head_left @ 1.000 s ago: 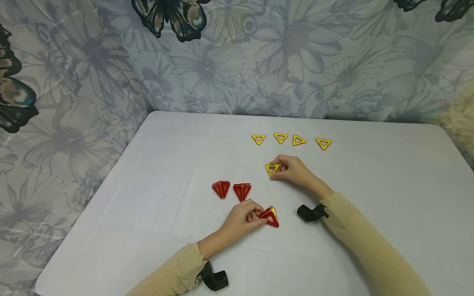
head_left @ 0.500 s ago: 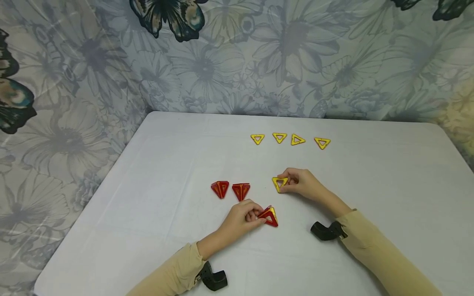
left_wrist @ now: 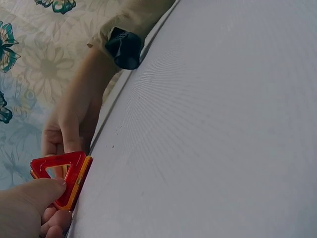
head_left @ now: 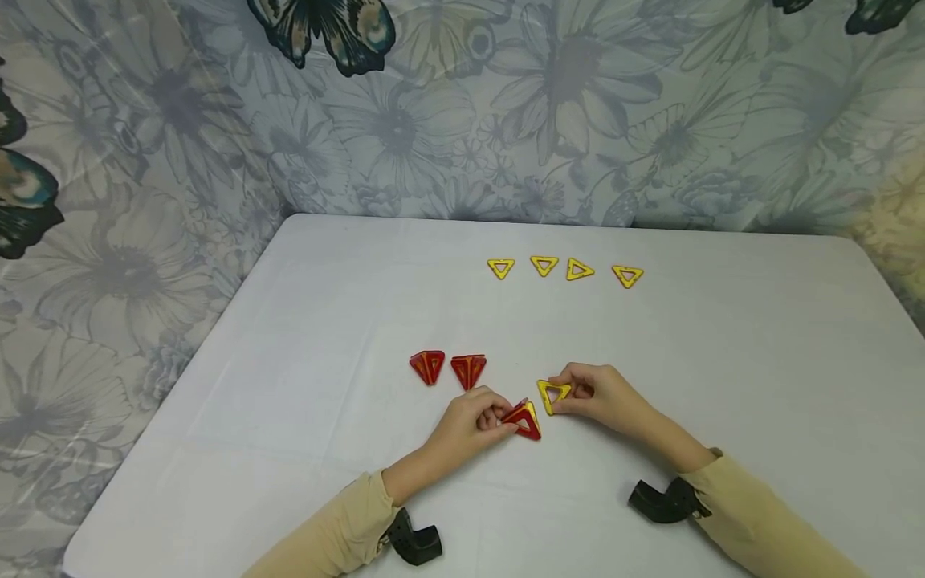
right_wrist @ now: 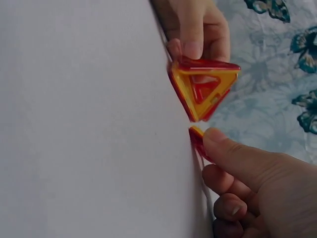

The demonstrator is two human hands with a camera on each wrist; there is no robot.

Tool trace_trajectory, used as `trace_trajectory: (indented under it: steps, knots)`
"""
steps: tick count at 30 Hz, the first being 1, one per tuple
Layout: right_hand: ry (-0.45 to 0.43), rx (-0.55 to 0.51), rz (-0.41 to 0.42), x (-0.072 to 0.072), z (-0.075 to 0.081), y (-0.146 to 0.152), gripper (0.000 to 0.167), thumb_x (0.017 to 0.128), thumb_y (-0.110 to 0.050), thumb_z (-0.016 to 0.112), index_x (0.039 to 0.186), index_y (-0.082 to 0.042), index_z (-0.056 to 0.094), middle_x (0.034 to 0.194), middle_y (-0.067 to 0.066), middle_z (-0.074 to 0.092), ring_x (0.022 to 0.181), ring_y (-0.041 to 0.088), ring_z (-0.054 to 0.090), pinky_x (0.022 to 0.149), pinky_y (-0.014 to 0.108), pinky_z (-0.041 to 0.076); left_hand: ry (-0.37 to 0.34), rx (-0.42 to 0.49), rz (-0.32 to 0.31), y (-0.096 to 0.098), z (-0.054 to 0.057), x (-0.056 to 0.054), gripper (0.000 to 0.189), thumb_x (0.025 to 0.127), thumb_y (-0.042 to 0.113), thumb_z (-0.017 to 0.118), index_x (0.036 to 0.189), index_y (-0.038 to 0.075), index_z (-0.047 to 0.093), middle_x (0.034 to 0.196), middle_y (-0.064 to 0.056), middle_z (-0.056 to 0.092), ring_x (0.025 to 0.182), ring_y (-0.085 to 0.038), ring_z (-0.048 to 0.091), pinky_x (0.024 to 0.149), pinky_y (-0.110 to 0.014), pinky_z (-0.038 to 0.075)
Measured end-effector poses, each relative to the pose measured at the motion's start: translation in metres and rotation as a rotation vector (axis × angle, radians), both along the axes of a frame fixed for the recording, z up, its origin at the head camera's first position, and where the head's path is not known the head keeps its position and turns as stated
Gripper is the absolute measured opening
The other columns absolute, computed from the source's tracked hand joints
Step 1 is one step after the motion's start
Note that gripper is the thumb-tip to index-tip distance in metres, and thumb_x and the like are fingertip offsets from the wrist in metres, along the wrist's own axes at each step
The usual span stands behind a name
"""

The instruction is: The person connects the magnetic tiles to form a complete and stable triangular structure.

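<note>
My left hand [head_left: 466, 425] pinches a small pyramid [head_left: 523, 420] made of red and yellow triangular tiles, low over the white table. In the left wrist view the thumb presses the red face of this pyramid [left_wrist: 62, 176]. Just to its right, my right hand [head_left: 610, 401] pinches a yellow triangular tile [head_left: 552, 396] with an open middle, between thumb and fingers. The right wrist view shows a narrow gap between this tile [right_wrist: 199, 141], partly covered by the thumb, and the pyramid [right_wrist: 204, 91], whose yellow face turns toward it.
Two red pyramids, a left one [head_left: 428, 367] and a right one [head_left: 469, 371], stand beyond the left hand. Several yellow triangles [head_left: 544, 265] lie in a row near the far edge of the white table [head_left: 347, 305]. Flower-patterned cloth [head_left: 506, 120] rises behind.
My right hand has come toward me and slightly right with the yellow tile, ending beside the pyramid. The left hand has kept its place and its hold.
</note>
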State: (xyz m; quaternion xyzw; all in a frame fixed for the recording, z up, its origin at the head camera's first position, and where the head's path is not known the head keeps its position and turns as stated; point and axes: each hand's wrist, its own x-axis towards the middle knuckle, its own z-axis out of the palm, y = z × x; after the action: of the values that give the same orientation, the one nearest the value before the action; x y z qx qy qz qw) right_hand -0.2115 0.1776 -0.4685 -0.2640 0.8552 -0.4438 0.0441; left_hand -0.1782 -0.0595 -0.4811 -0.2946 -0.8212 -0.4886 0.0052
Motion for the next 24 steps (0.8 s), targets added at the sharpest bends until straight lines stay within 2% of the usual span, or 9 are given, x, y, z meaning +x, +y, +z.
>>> trace_trajectory:
  steps: [9, 24]
  knots:
    - [0.054, -0.036, 0.027, 0.022, 0.002, -0.003, 0.020, 0.071, -0.015, 0.076, 0.085, -0.010, 0.063, 0.057, -0.013, 0.039, 0.051, 0.002, 0.032, 0.042, 0.018, 0.027, 0.010, -0.002, 0.002, -0.001, -0.001, -0.002, 0.014, 0.076, 0.008, 0.072, 0.087, 0.005, 0.063, 0.073, 0.002, 0.051, 0.062, -0.006, 0.046, 0.055, -0.018, 0.041]
    - [0.082, -0.046, 0.044, 0.025, -0.003, -0.004, 0.021, 0.070, -0.011, 0.076, 0.087, -0.008, 0.063, 0.057, -0.014, 0.038, 0.050, 0.000, 0.032, 0.042, 0.016, 0.027, -0.003, -0.002, -0.004, -0.001, -0.001, -0.001, 0.015, 0.076, 0.007, 0.072, 0.088, 0.004, 0.063, 0.074, 0.001, 0.051, 0.062, -0.006, 0.046, 0.056, -0.018, 0.041]
